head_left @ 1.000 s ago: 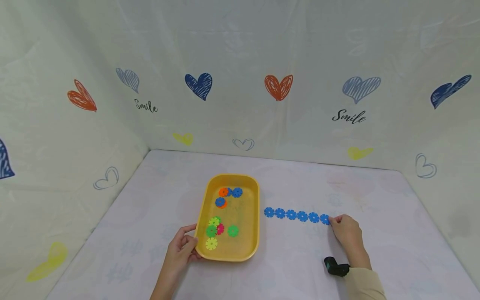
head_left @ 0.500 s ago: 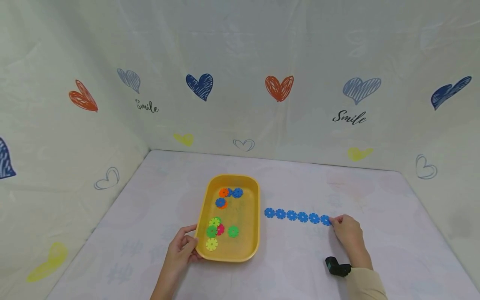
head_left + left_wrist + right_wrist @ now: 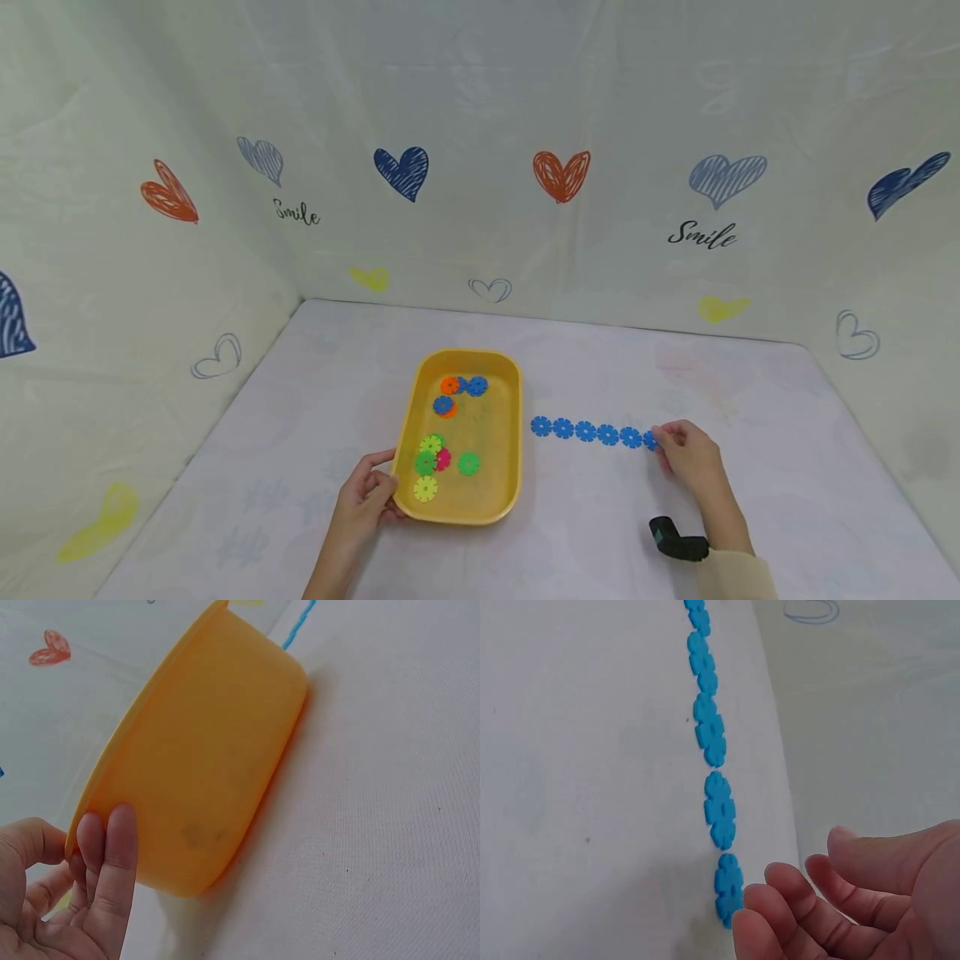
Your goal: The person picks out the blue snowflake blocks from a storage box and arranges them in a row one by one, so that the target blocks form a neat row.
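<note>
Left hand [image 3: 365, 500]: near-left on the table, curled round the near-left corner of the yellow tray [image 3: 510, 467]; thumb on the rim, fingers against the outer wall in the left wrist view [image 3: 112, 855]. Holds the tray steady.

Right hand [image 3: 686, 454]: near-right, fingers loosely bent and slightly spread, empty; fingertips [image 3: 769, 915] just beside the right end of the blue row, seemingly apart from it by a sliver, contact hard to judge.

Wrist camera [image 3: 675, 540]: black, strapped at the right wrist, nearest of all on that side.

Loose pieces, near end of tray: yellow flake [image 3: 425, 488] nearest, then green [image 3: 468, 462], pink [image 3: 442, 458] and another green [image 3: 425, 461], yellow-green [image 3: 431, 443] behind.

Blue row [image 3: 596, 433]: six flat blue snowflake discs lying edge to edge on the table, just right of the tray, running left to right; last disc [image 3: 729, 889] next to the right fingertips.

Loose pieces, far end of tray: blue on orange [image 3: 442, 406], orange [image 3: 450, 385], blue [image 3: 477, 386].

Step in hand, as judged: setting and trimming the right end of the row.

Doing it well: light touch only on the last disc, nudging along the line, not across; fingers lifted straight up to avoid dragging neighbours; tray kept pinned so further blue discs at its far end stay easy to reach.

Backdrop: pale cloth walls with hearts and "Smile" lettering [image 3: 701, 236], far behind.
</note>
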The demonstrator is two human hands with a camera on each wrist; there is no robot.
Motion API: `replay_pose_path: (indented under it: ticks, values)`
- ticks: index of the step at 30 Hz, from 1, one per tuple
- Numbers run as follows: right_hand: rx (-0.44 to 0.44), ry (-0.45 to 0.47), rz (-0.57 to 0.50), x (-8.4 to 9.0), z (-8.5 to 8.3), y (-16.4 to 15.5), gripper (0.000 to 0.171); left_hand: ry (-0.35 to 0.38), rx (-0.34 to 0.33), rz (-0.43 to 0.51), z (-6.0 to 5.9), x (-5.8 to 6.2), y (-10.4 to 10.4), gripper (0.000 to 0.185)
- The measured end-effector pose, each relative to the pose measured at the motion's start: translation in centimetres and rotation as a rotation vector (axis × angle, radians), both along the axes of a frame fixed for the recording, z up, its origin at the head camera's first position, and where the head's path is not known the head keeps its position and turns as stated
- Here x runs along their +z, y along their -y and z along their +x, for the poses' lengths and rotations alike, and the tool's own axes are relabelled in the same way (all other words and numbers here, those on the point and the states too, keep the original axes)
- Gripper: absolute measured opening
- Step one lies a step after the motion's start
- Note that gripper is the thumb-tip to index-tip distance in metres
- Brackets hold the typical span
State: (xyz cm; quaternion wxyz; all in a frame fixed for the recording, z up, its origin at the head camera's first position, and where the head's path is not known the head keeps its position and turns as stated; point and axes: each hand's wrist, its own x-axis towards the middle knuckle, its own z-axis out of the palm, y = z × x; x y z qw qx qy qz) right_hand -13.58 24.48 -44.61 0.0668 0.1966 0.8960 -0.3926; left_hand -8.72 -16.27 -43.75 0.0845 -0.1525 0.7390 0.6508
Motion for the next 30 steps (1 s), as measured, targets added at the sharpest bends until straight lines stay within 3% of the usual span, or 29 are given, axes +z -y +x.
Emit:
replay_pose_path:
  ticks: [7, 10, 19, 30]
  values:
    - [0.043, -0.139, 0.028, -5.7, -2.6, -1.4, 0.056, -0.022, -0.006, 0.047, 0.0, -0.2, 0.1, 0.041]
    - [0.054, -0.188, 0.027, -7.1, -3.4, -1.2, 0.056, -0.023, -0.002, 0.051, 0.0, -0.2, 0.0, 0.041]
    - [0.086, -0.236, -0.035, -7.4, -5.2, 1.5, 0.05, -0.016, -0.003, 0.02, 0.1, -0.1, 0.0, 0.04]
    - [0.184, -0.358, -0.203, -7.2, -7.0, 6.7, 0.038, -0.002, -0.003, 0.006, 0.0, 0.0, 0.0, 0.04]
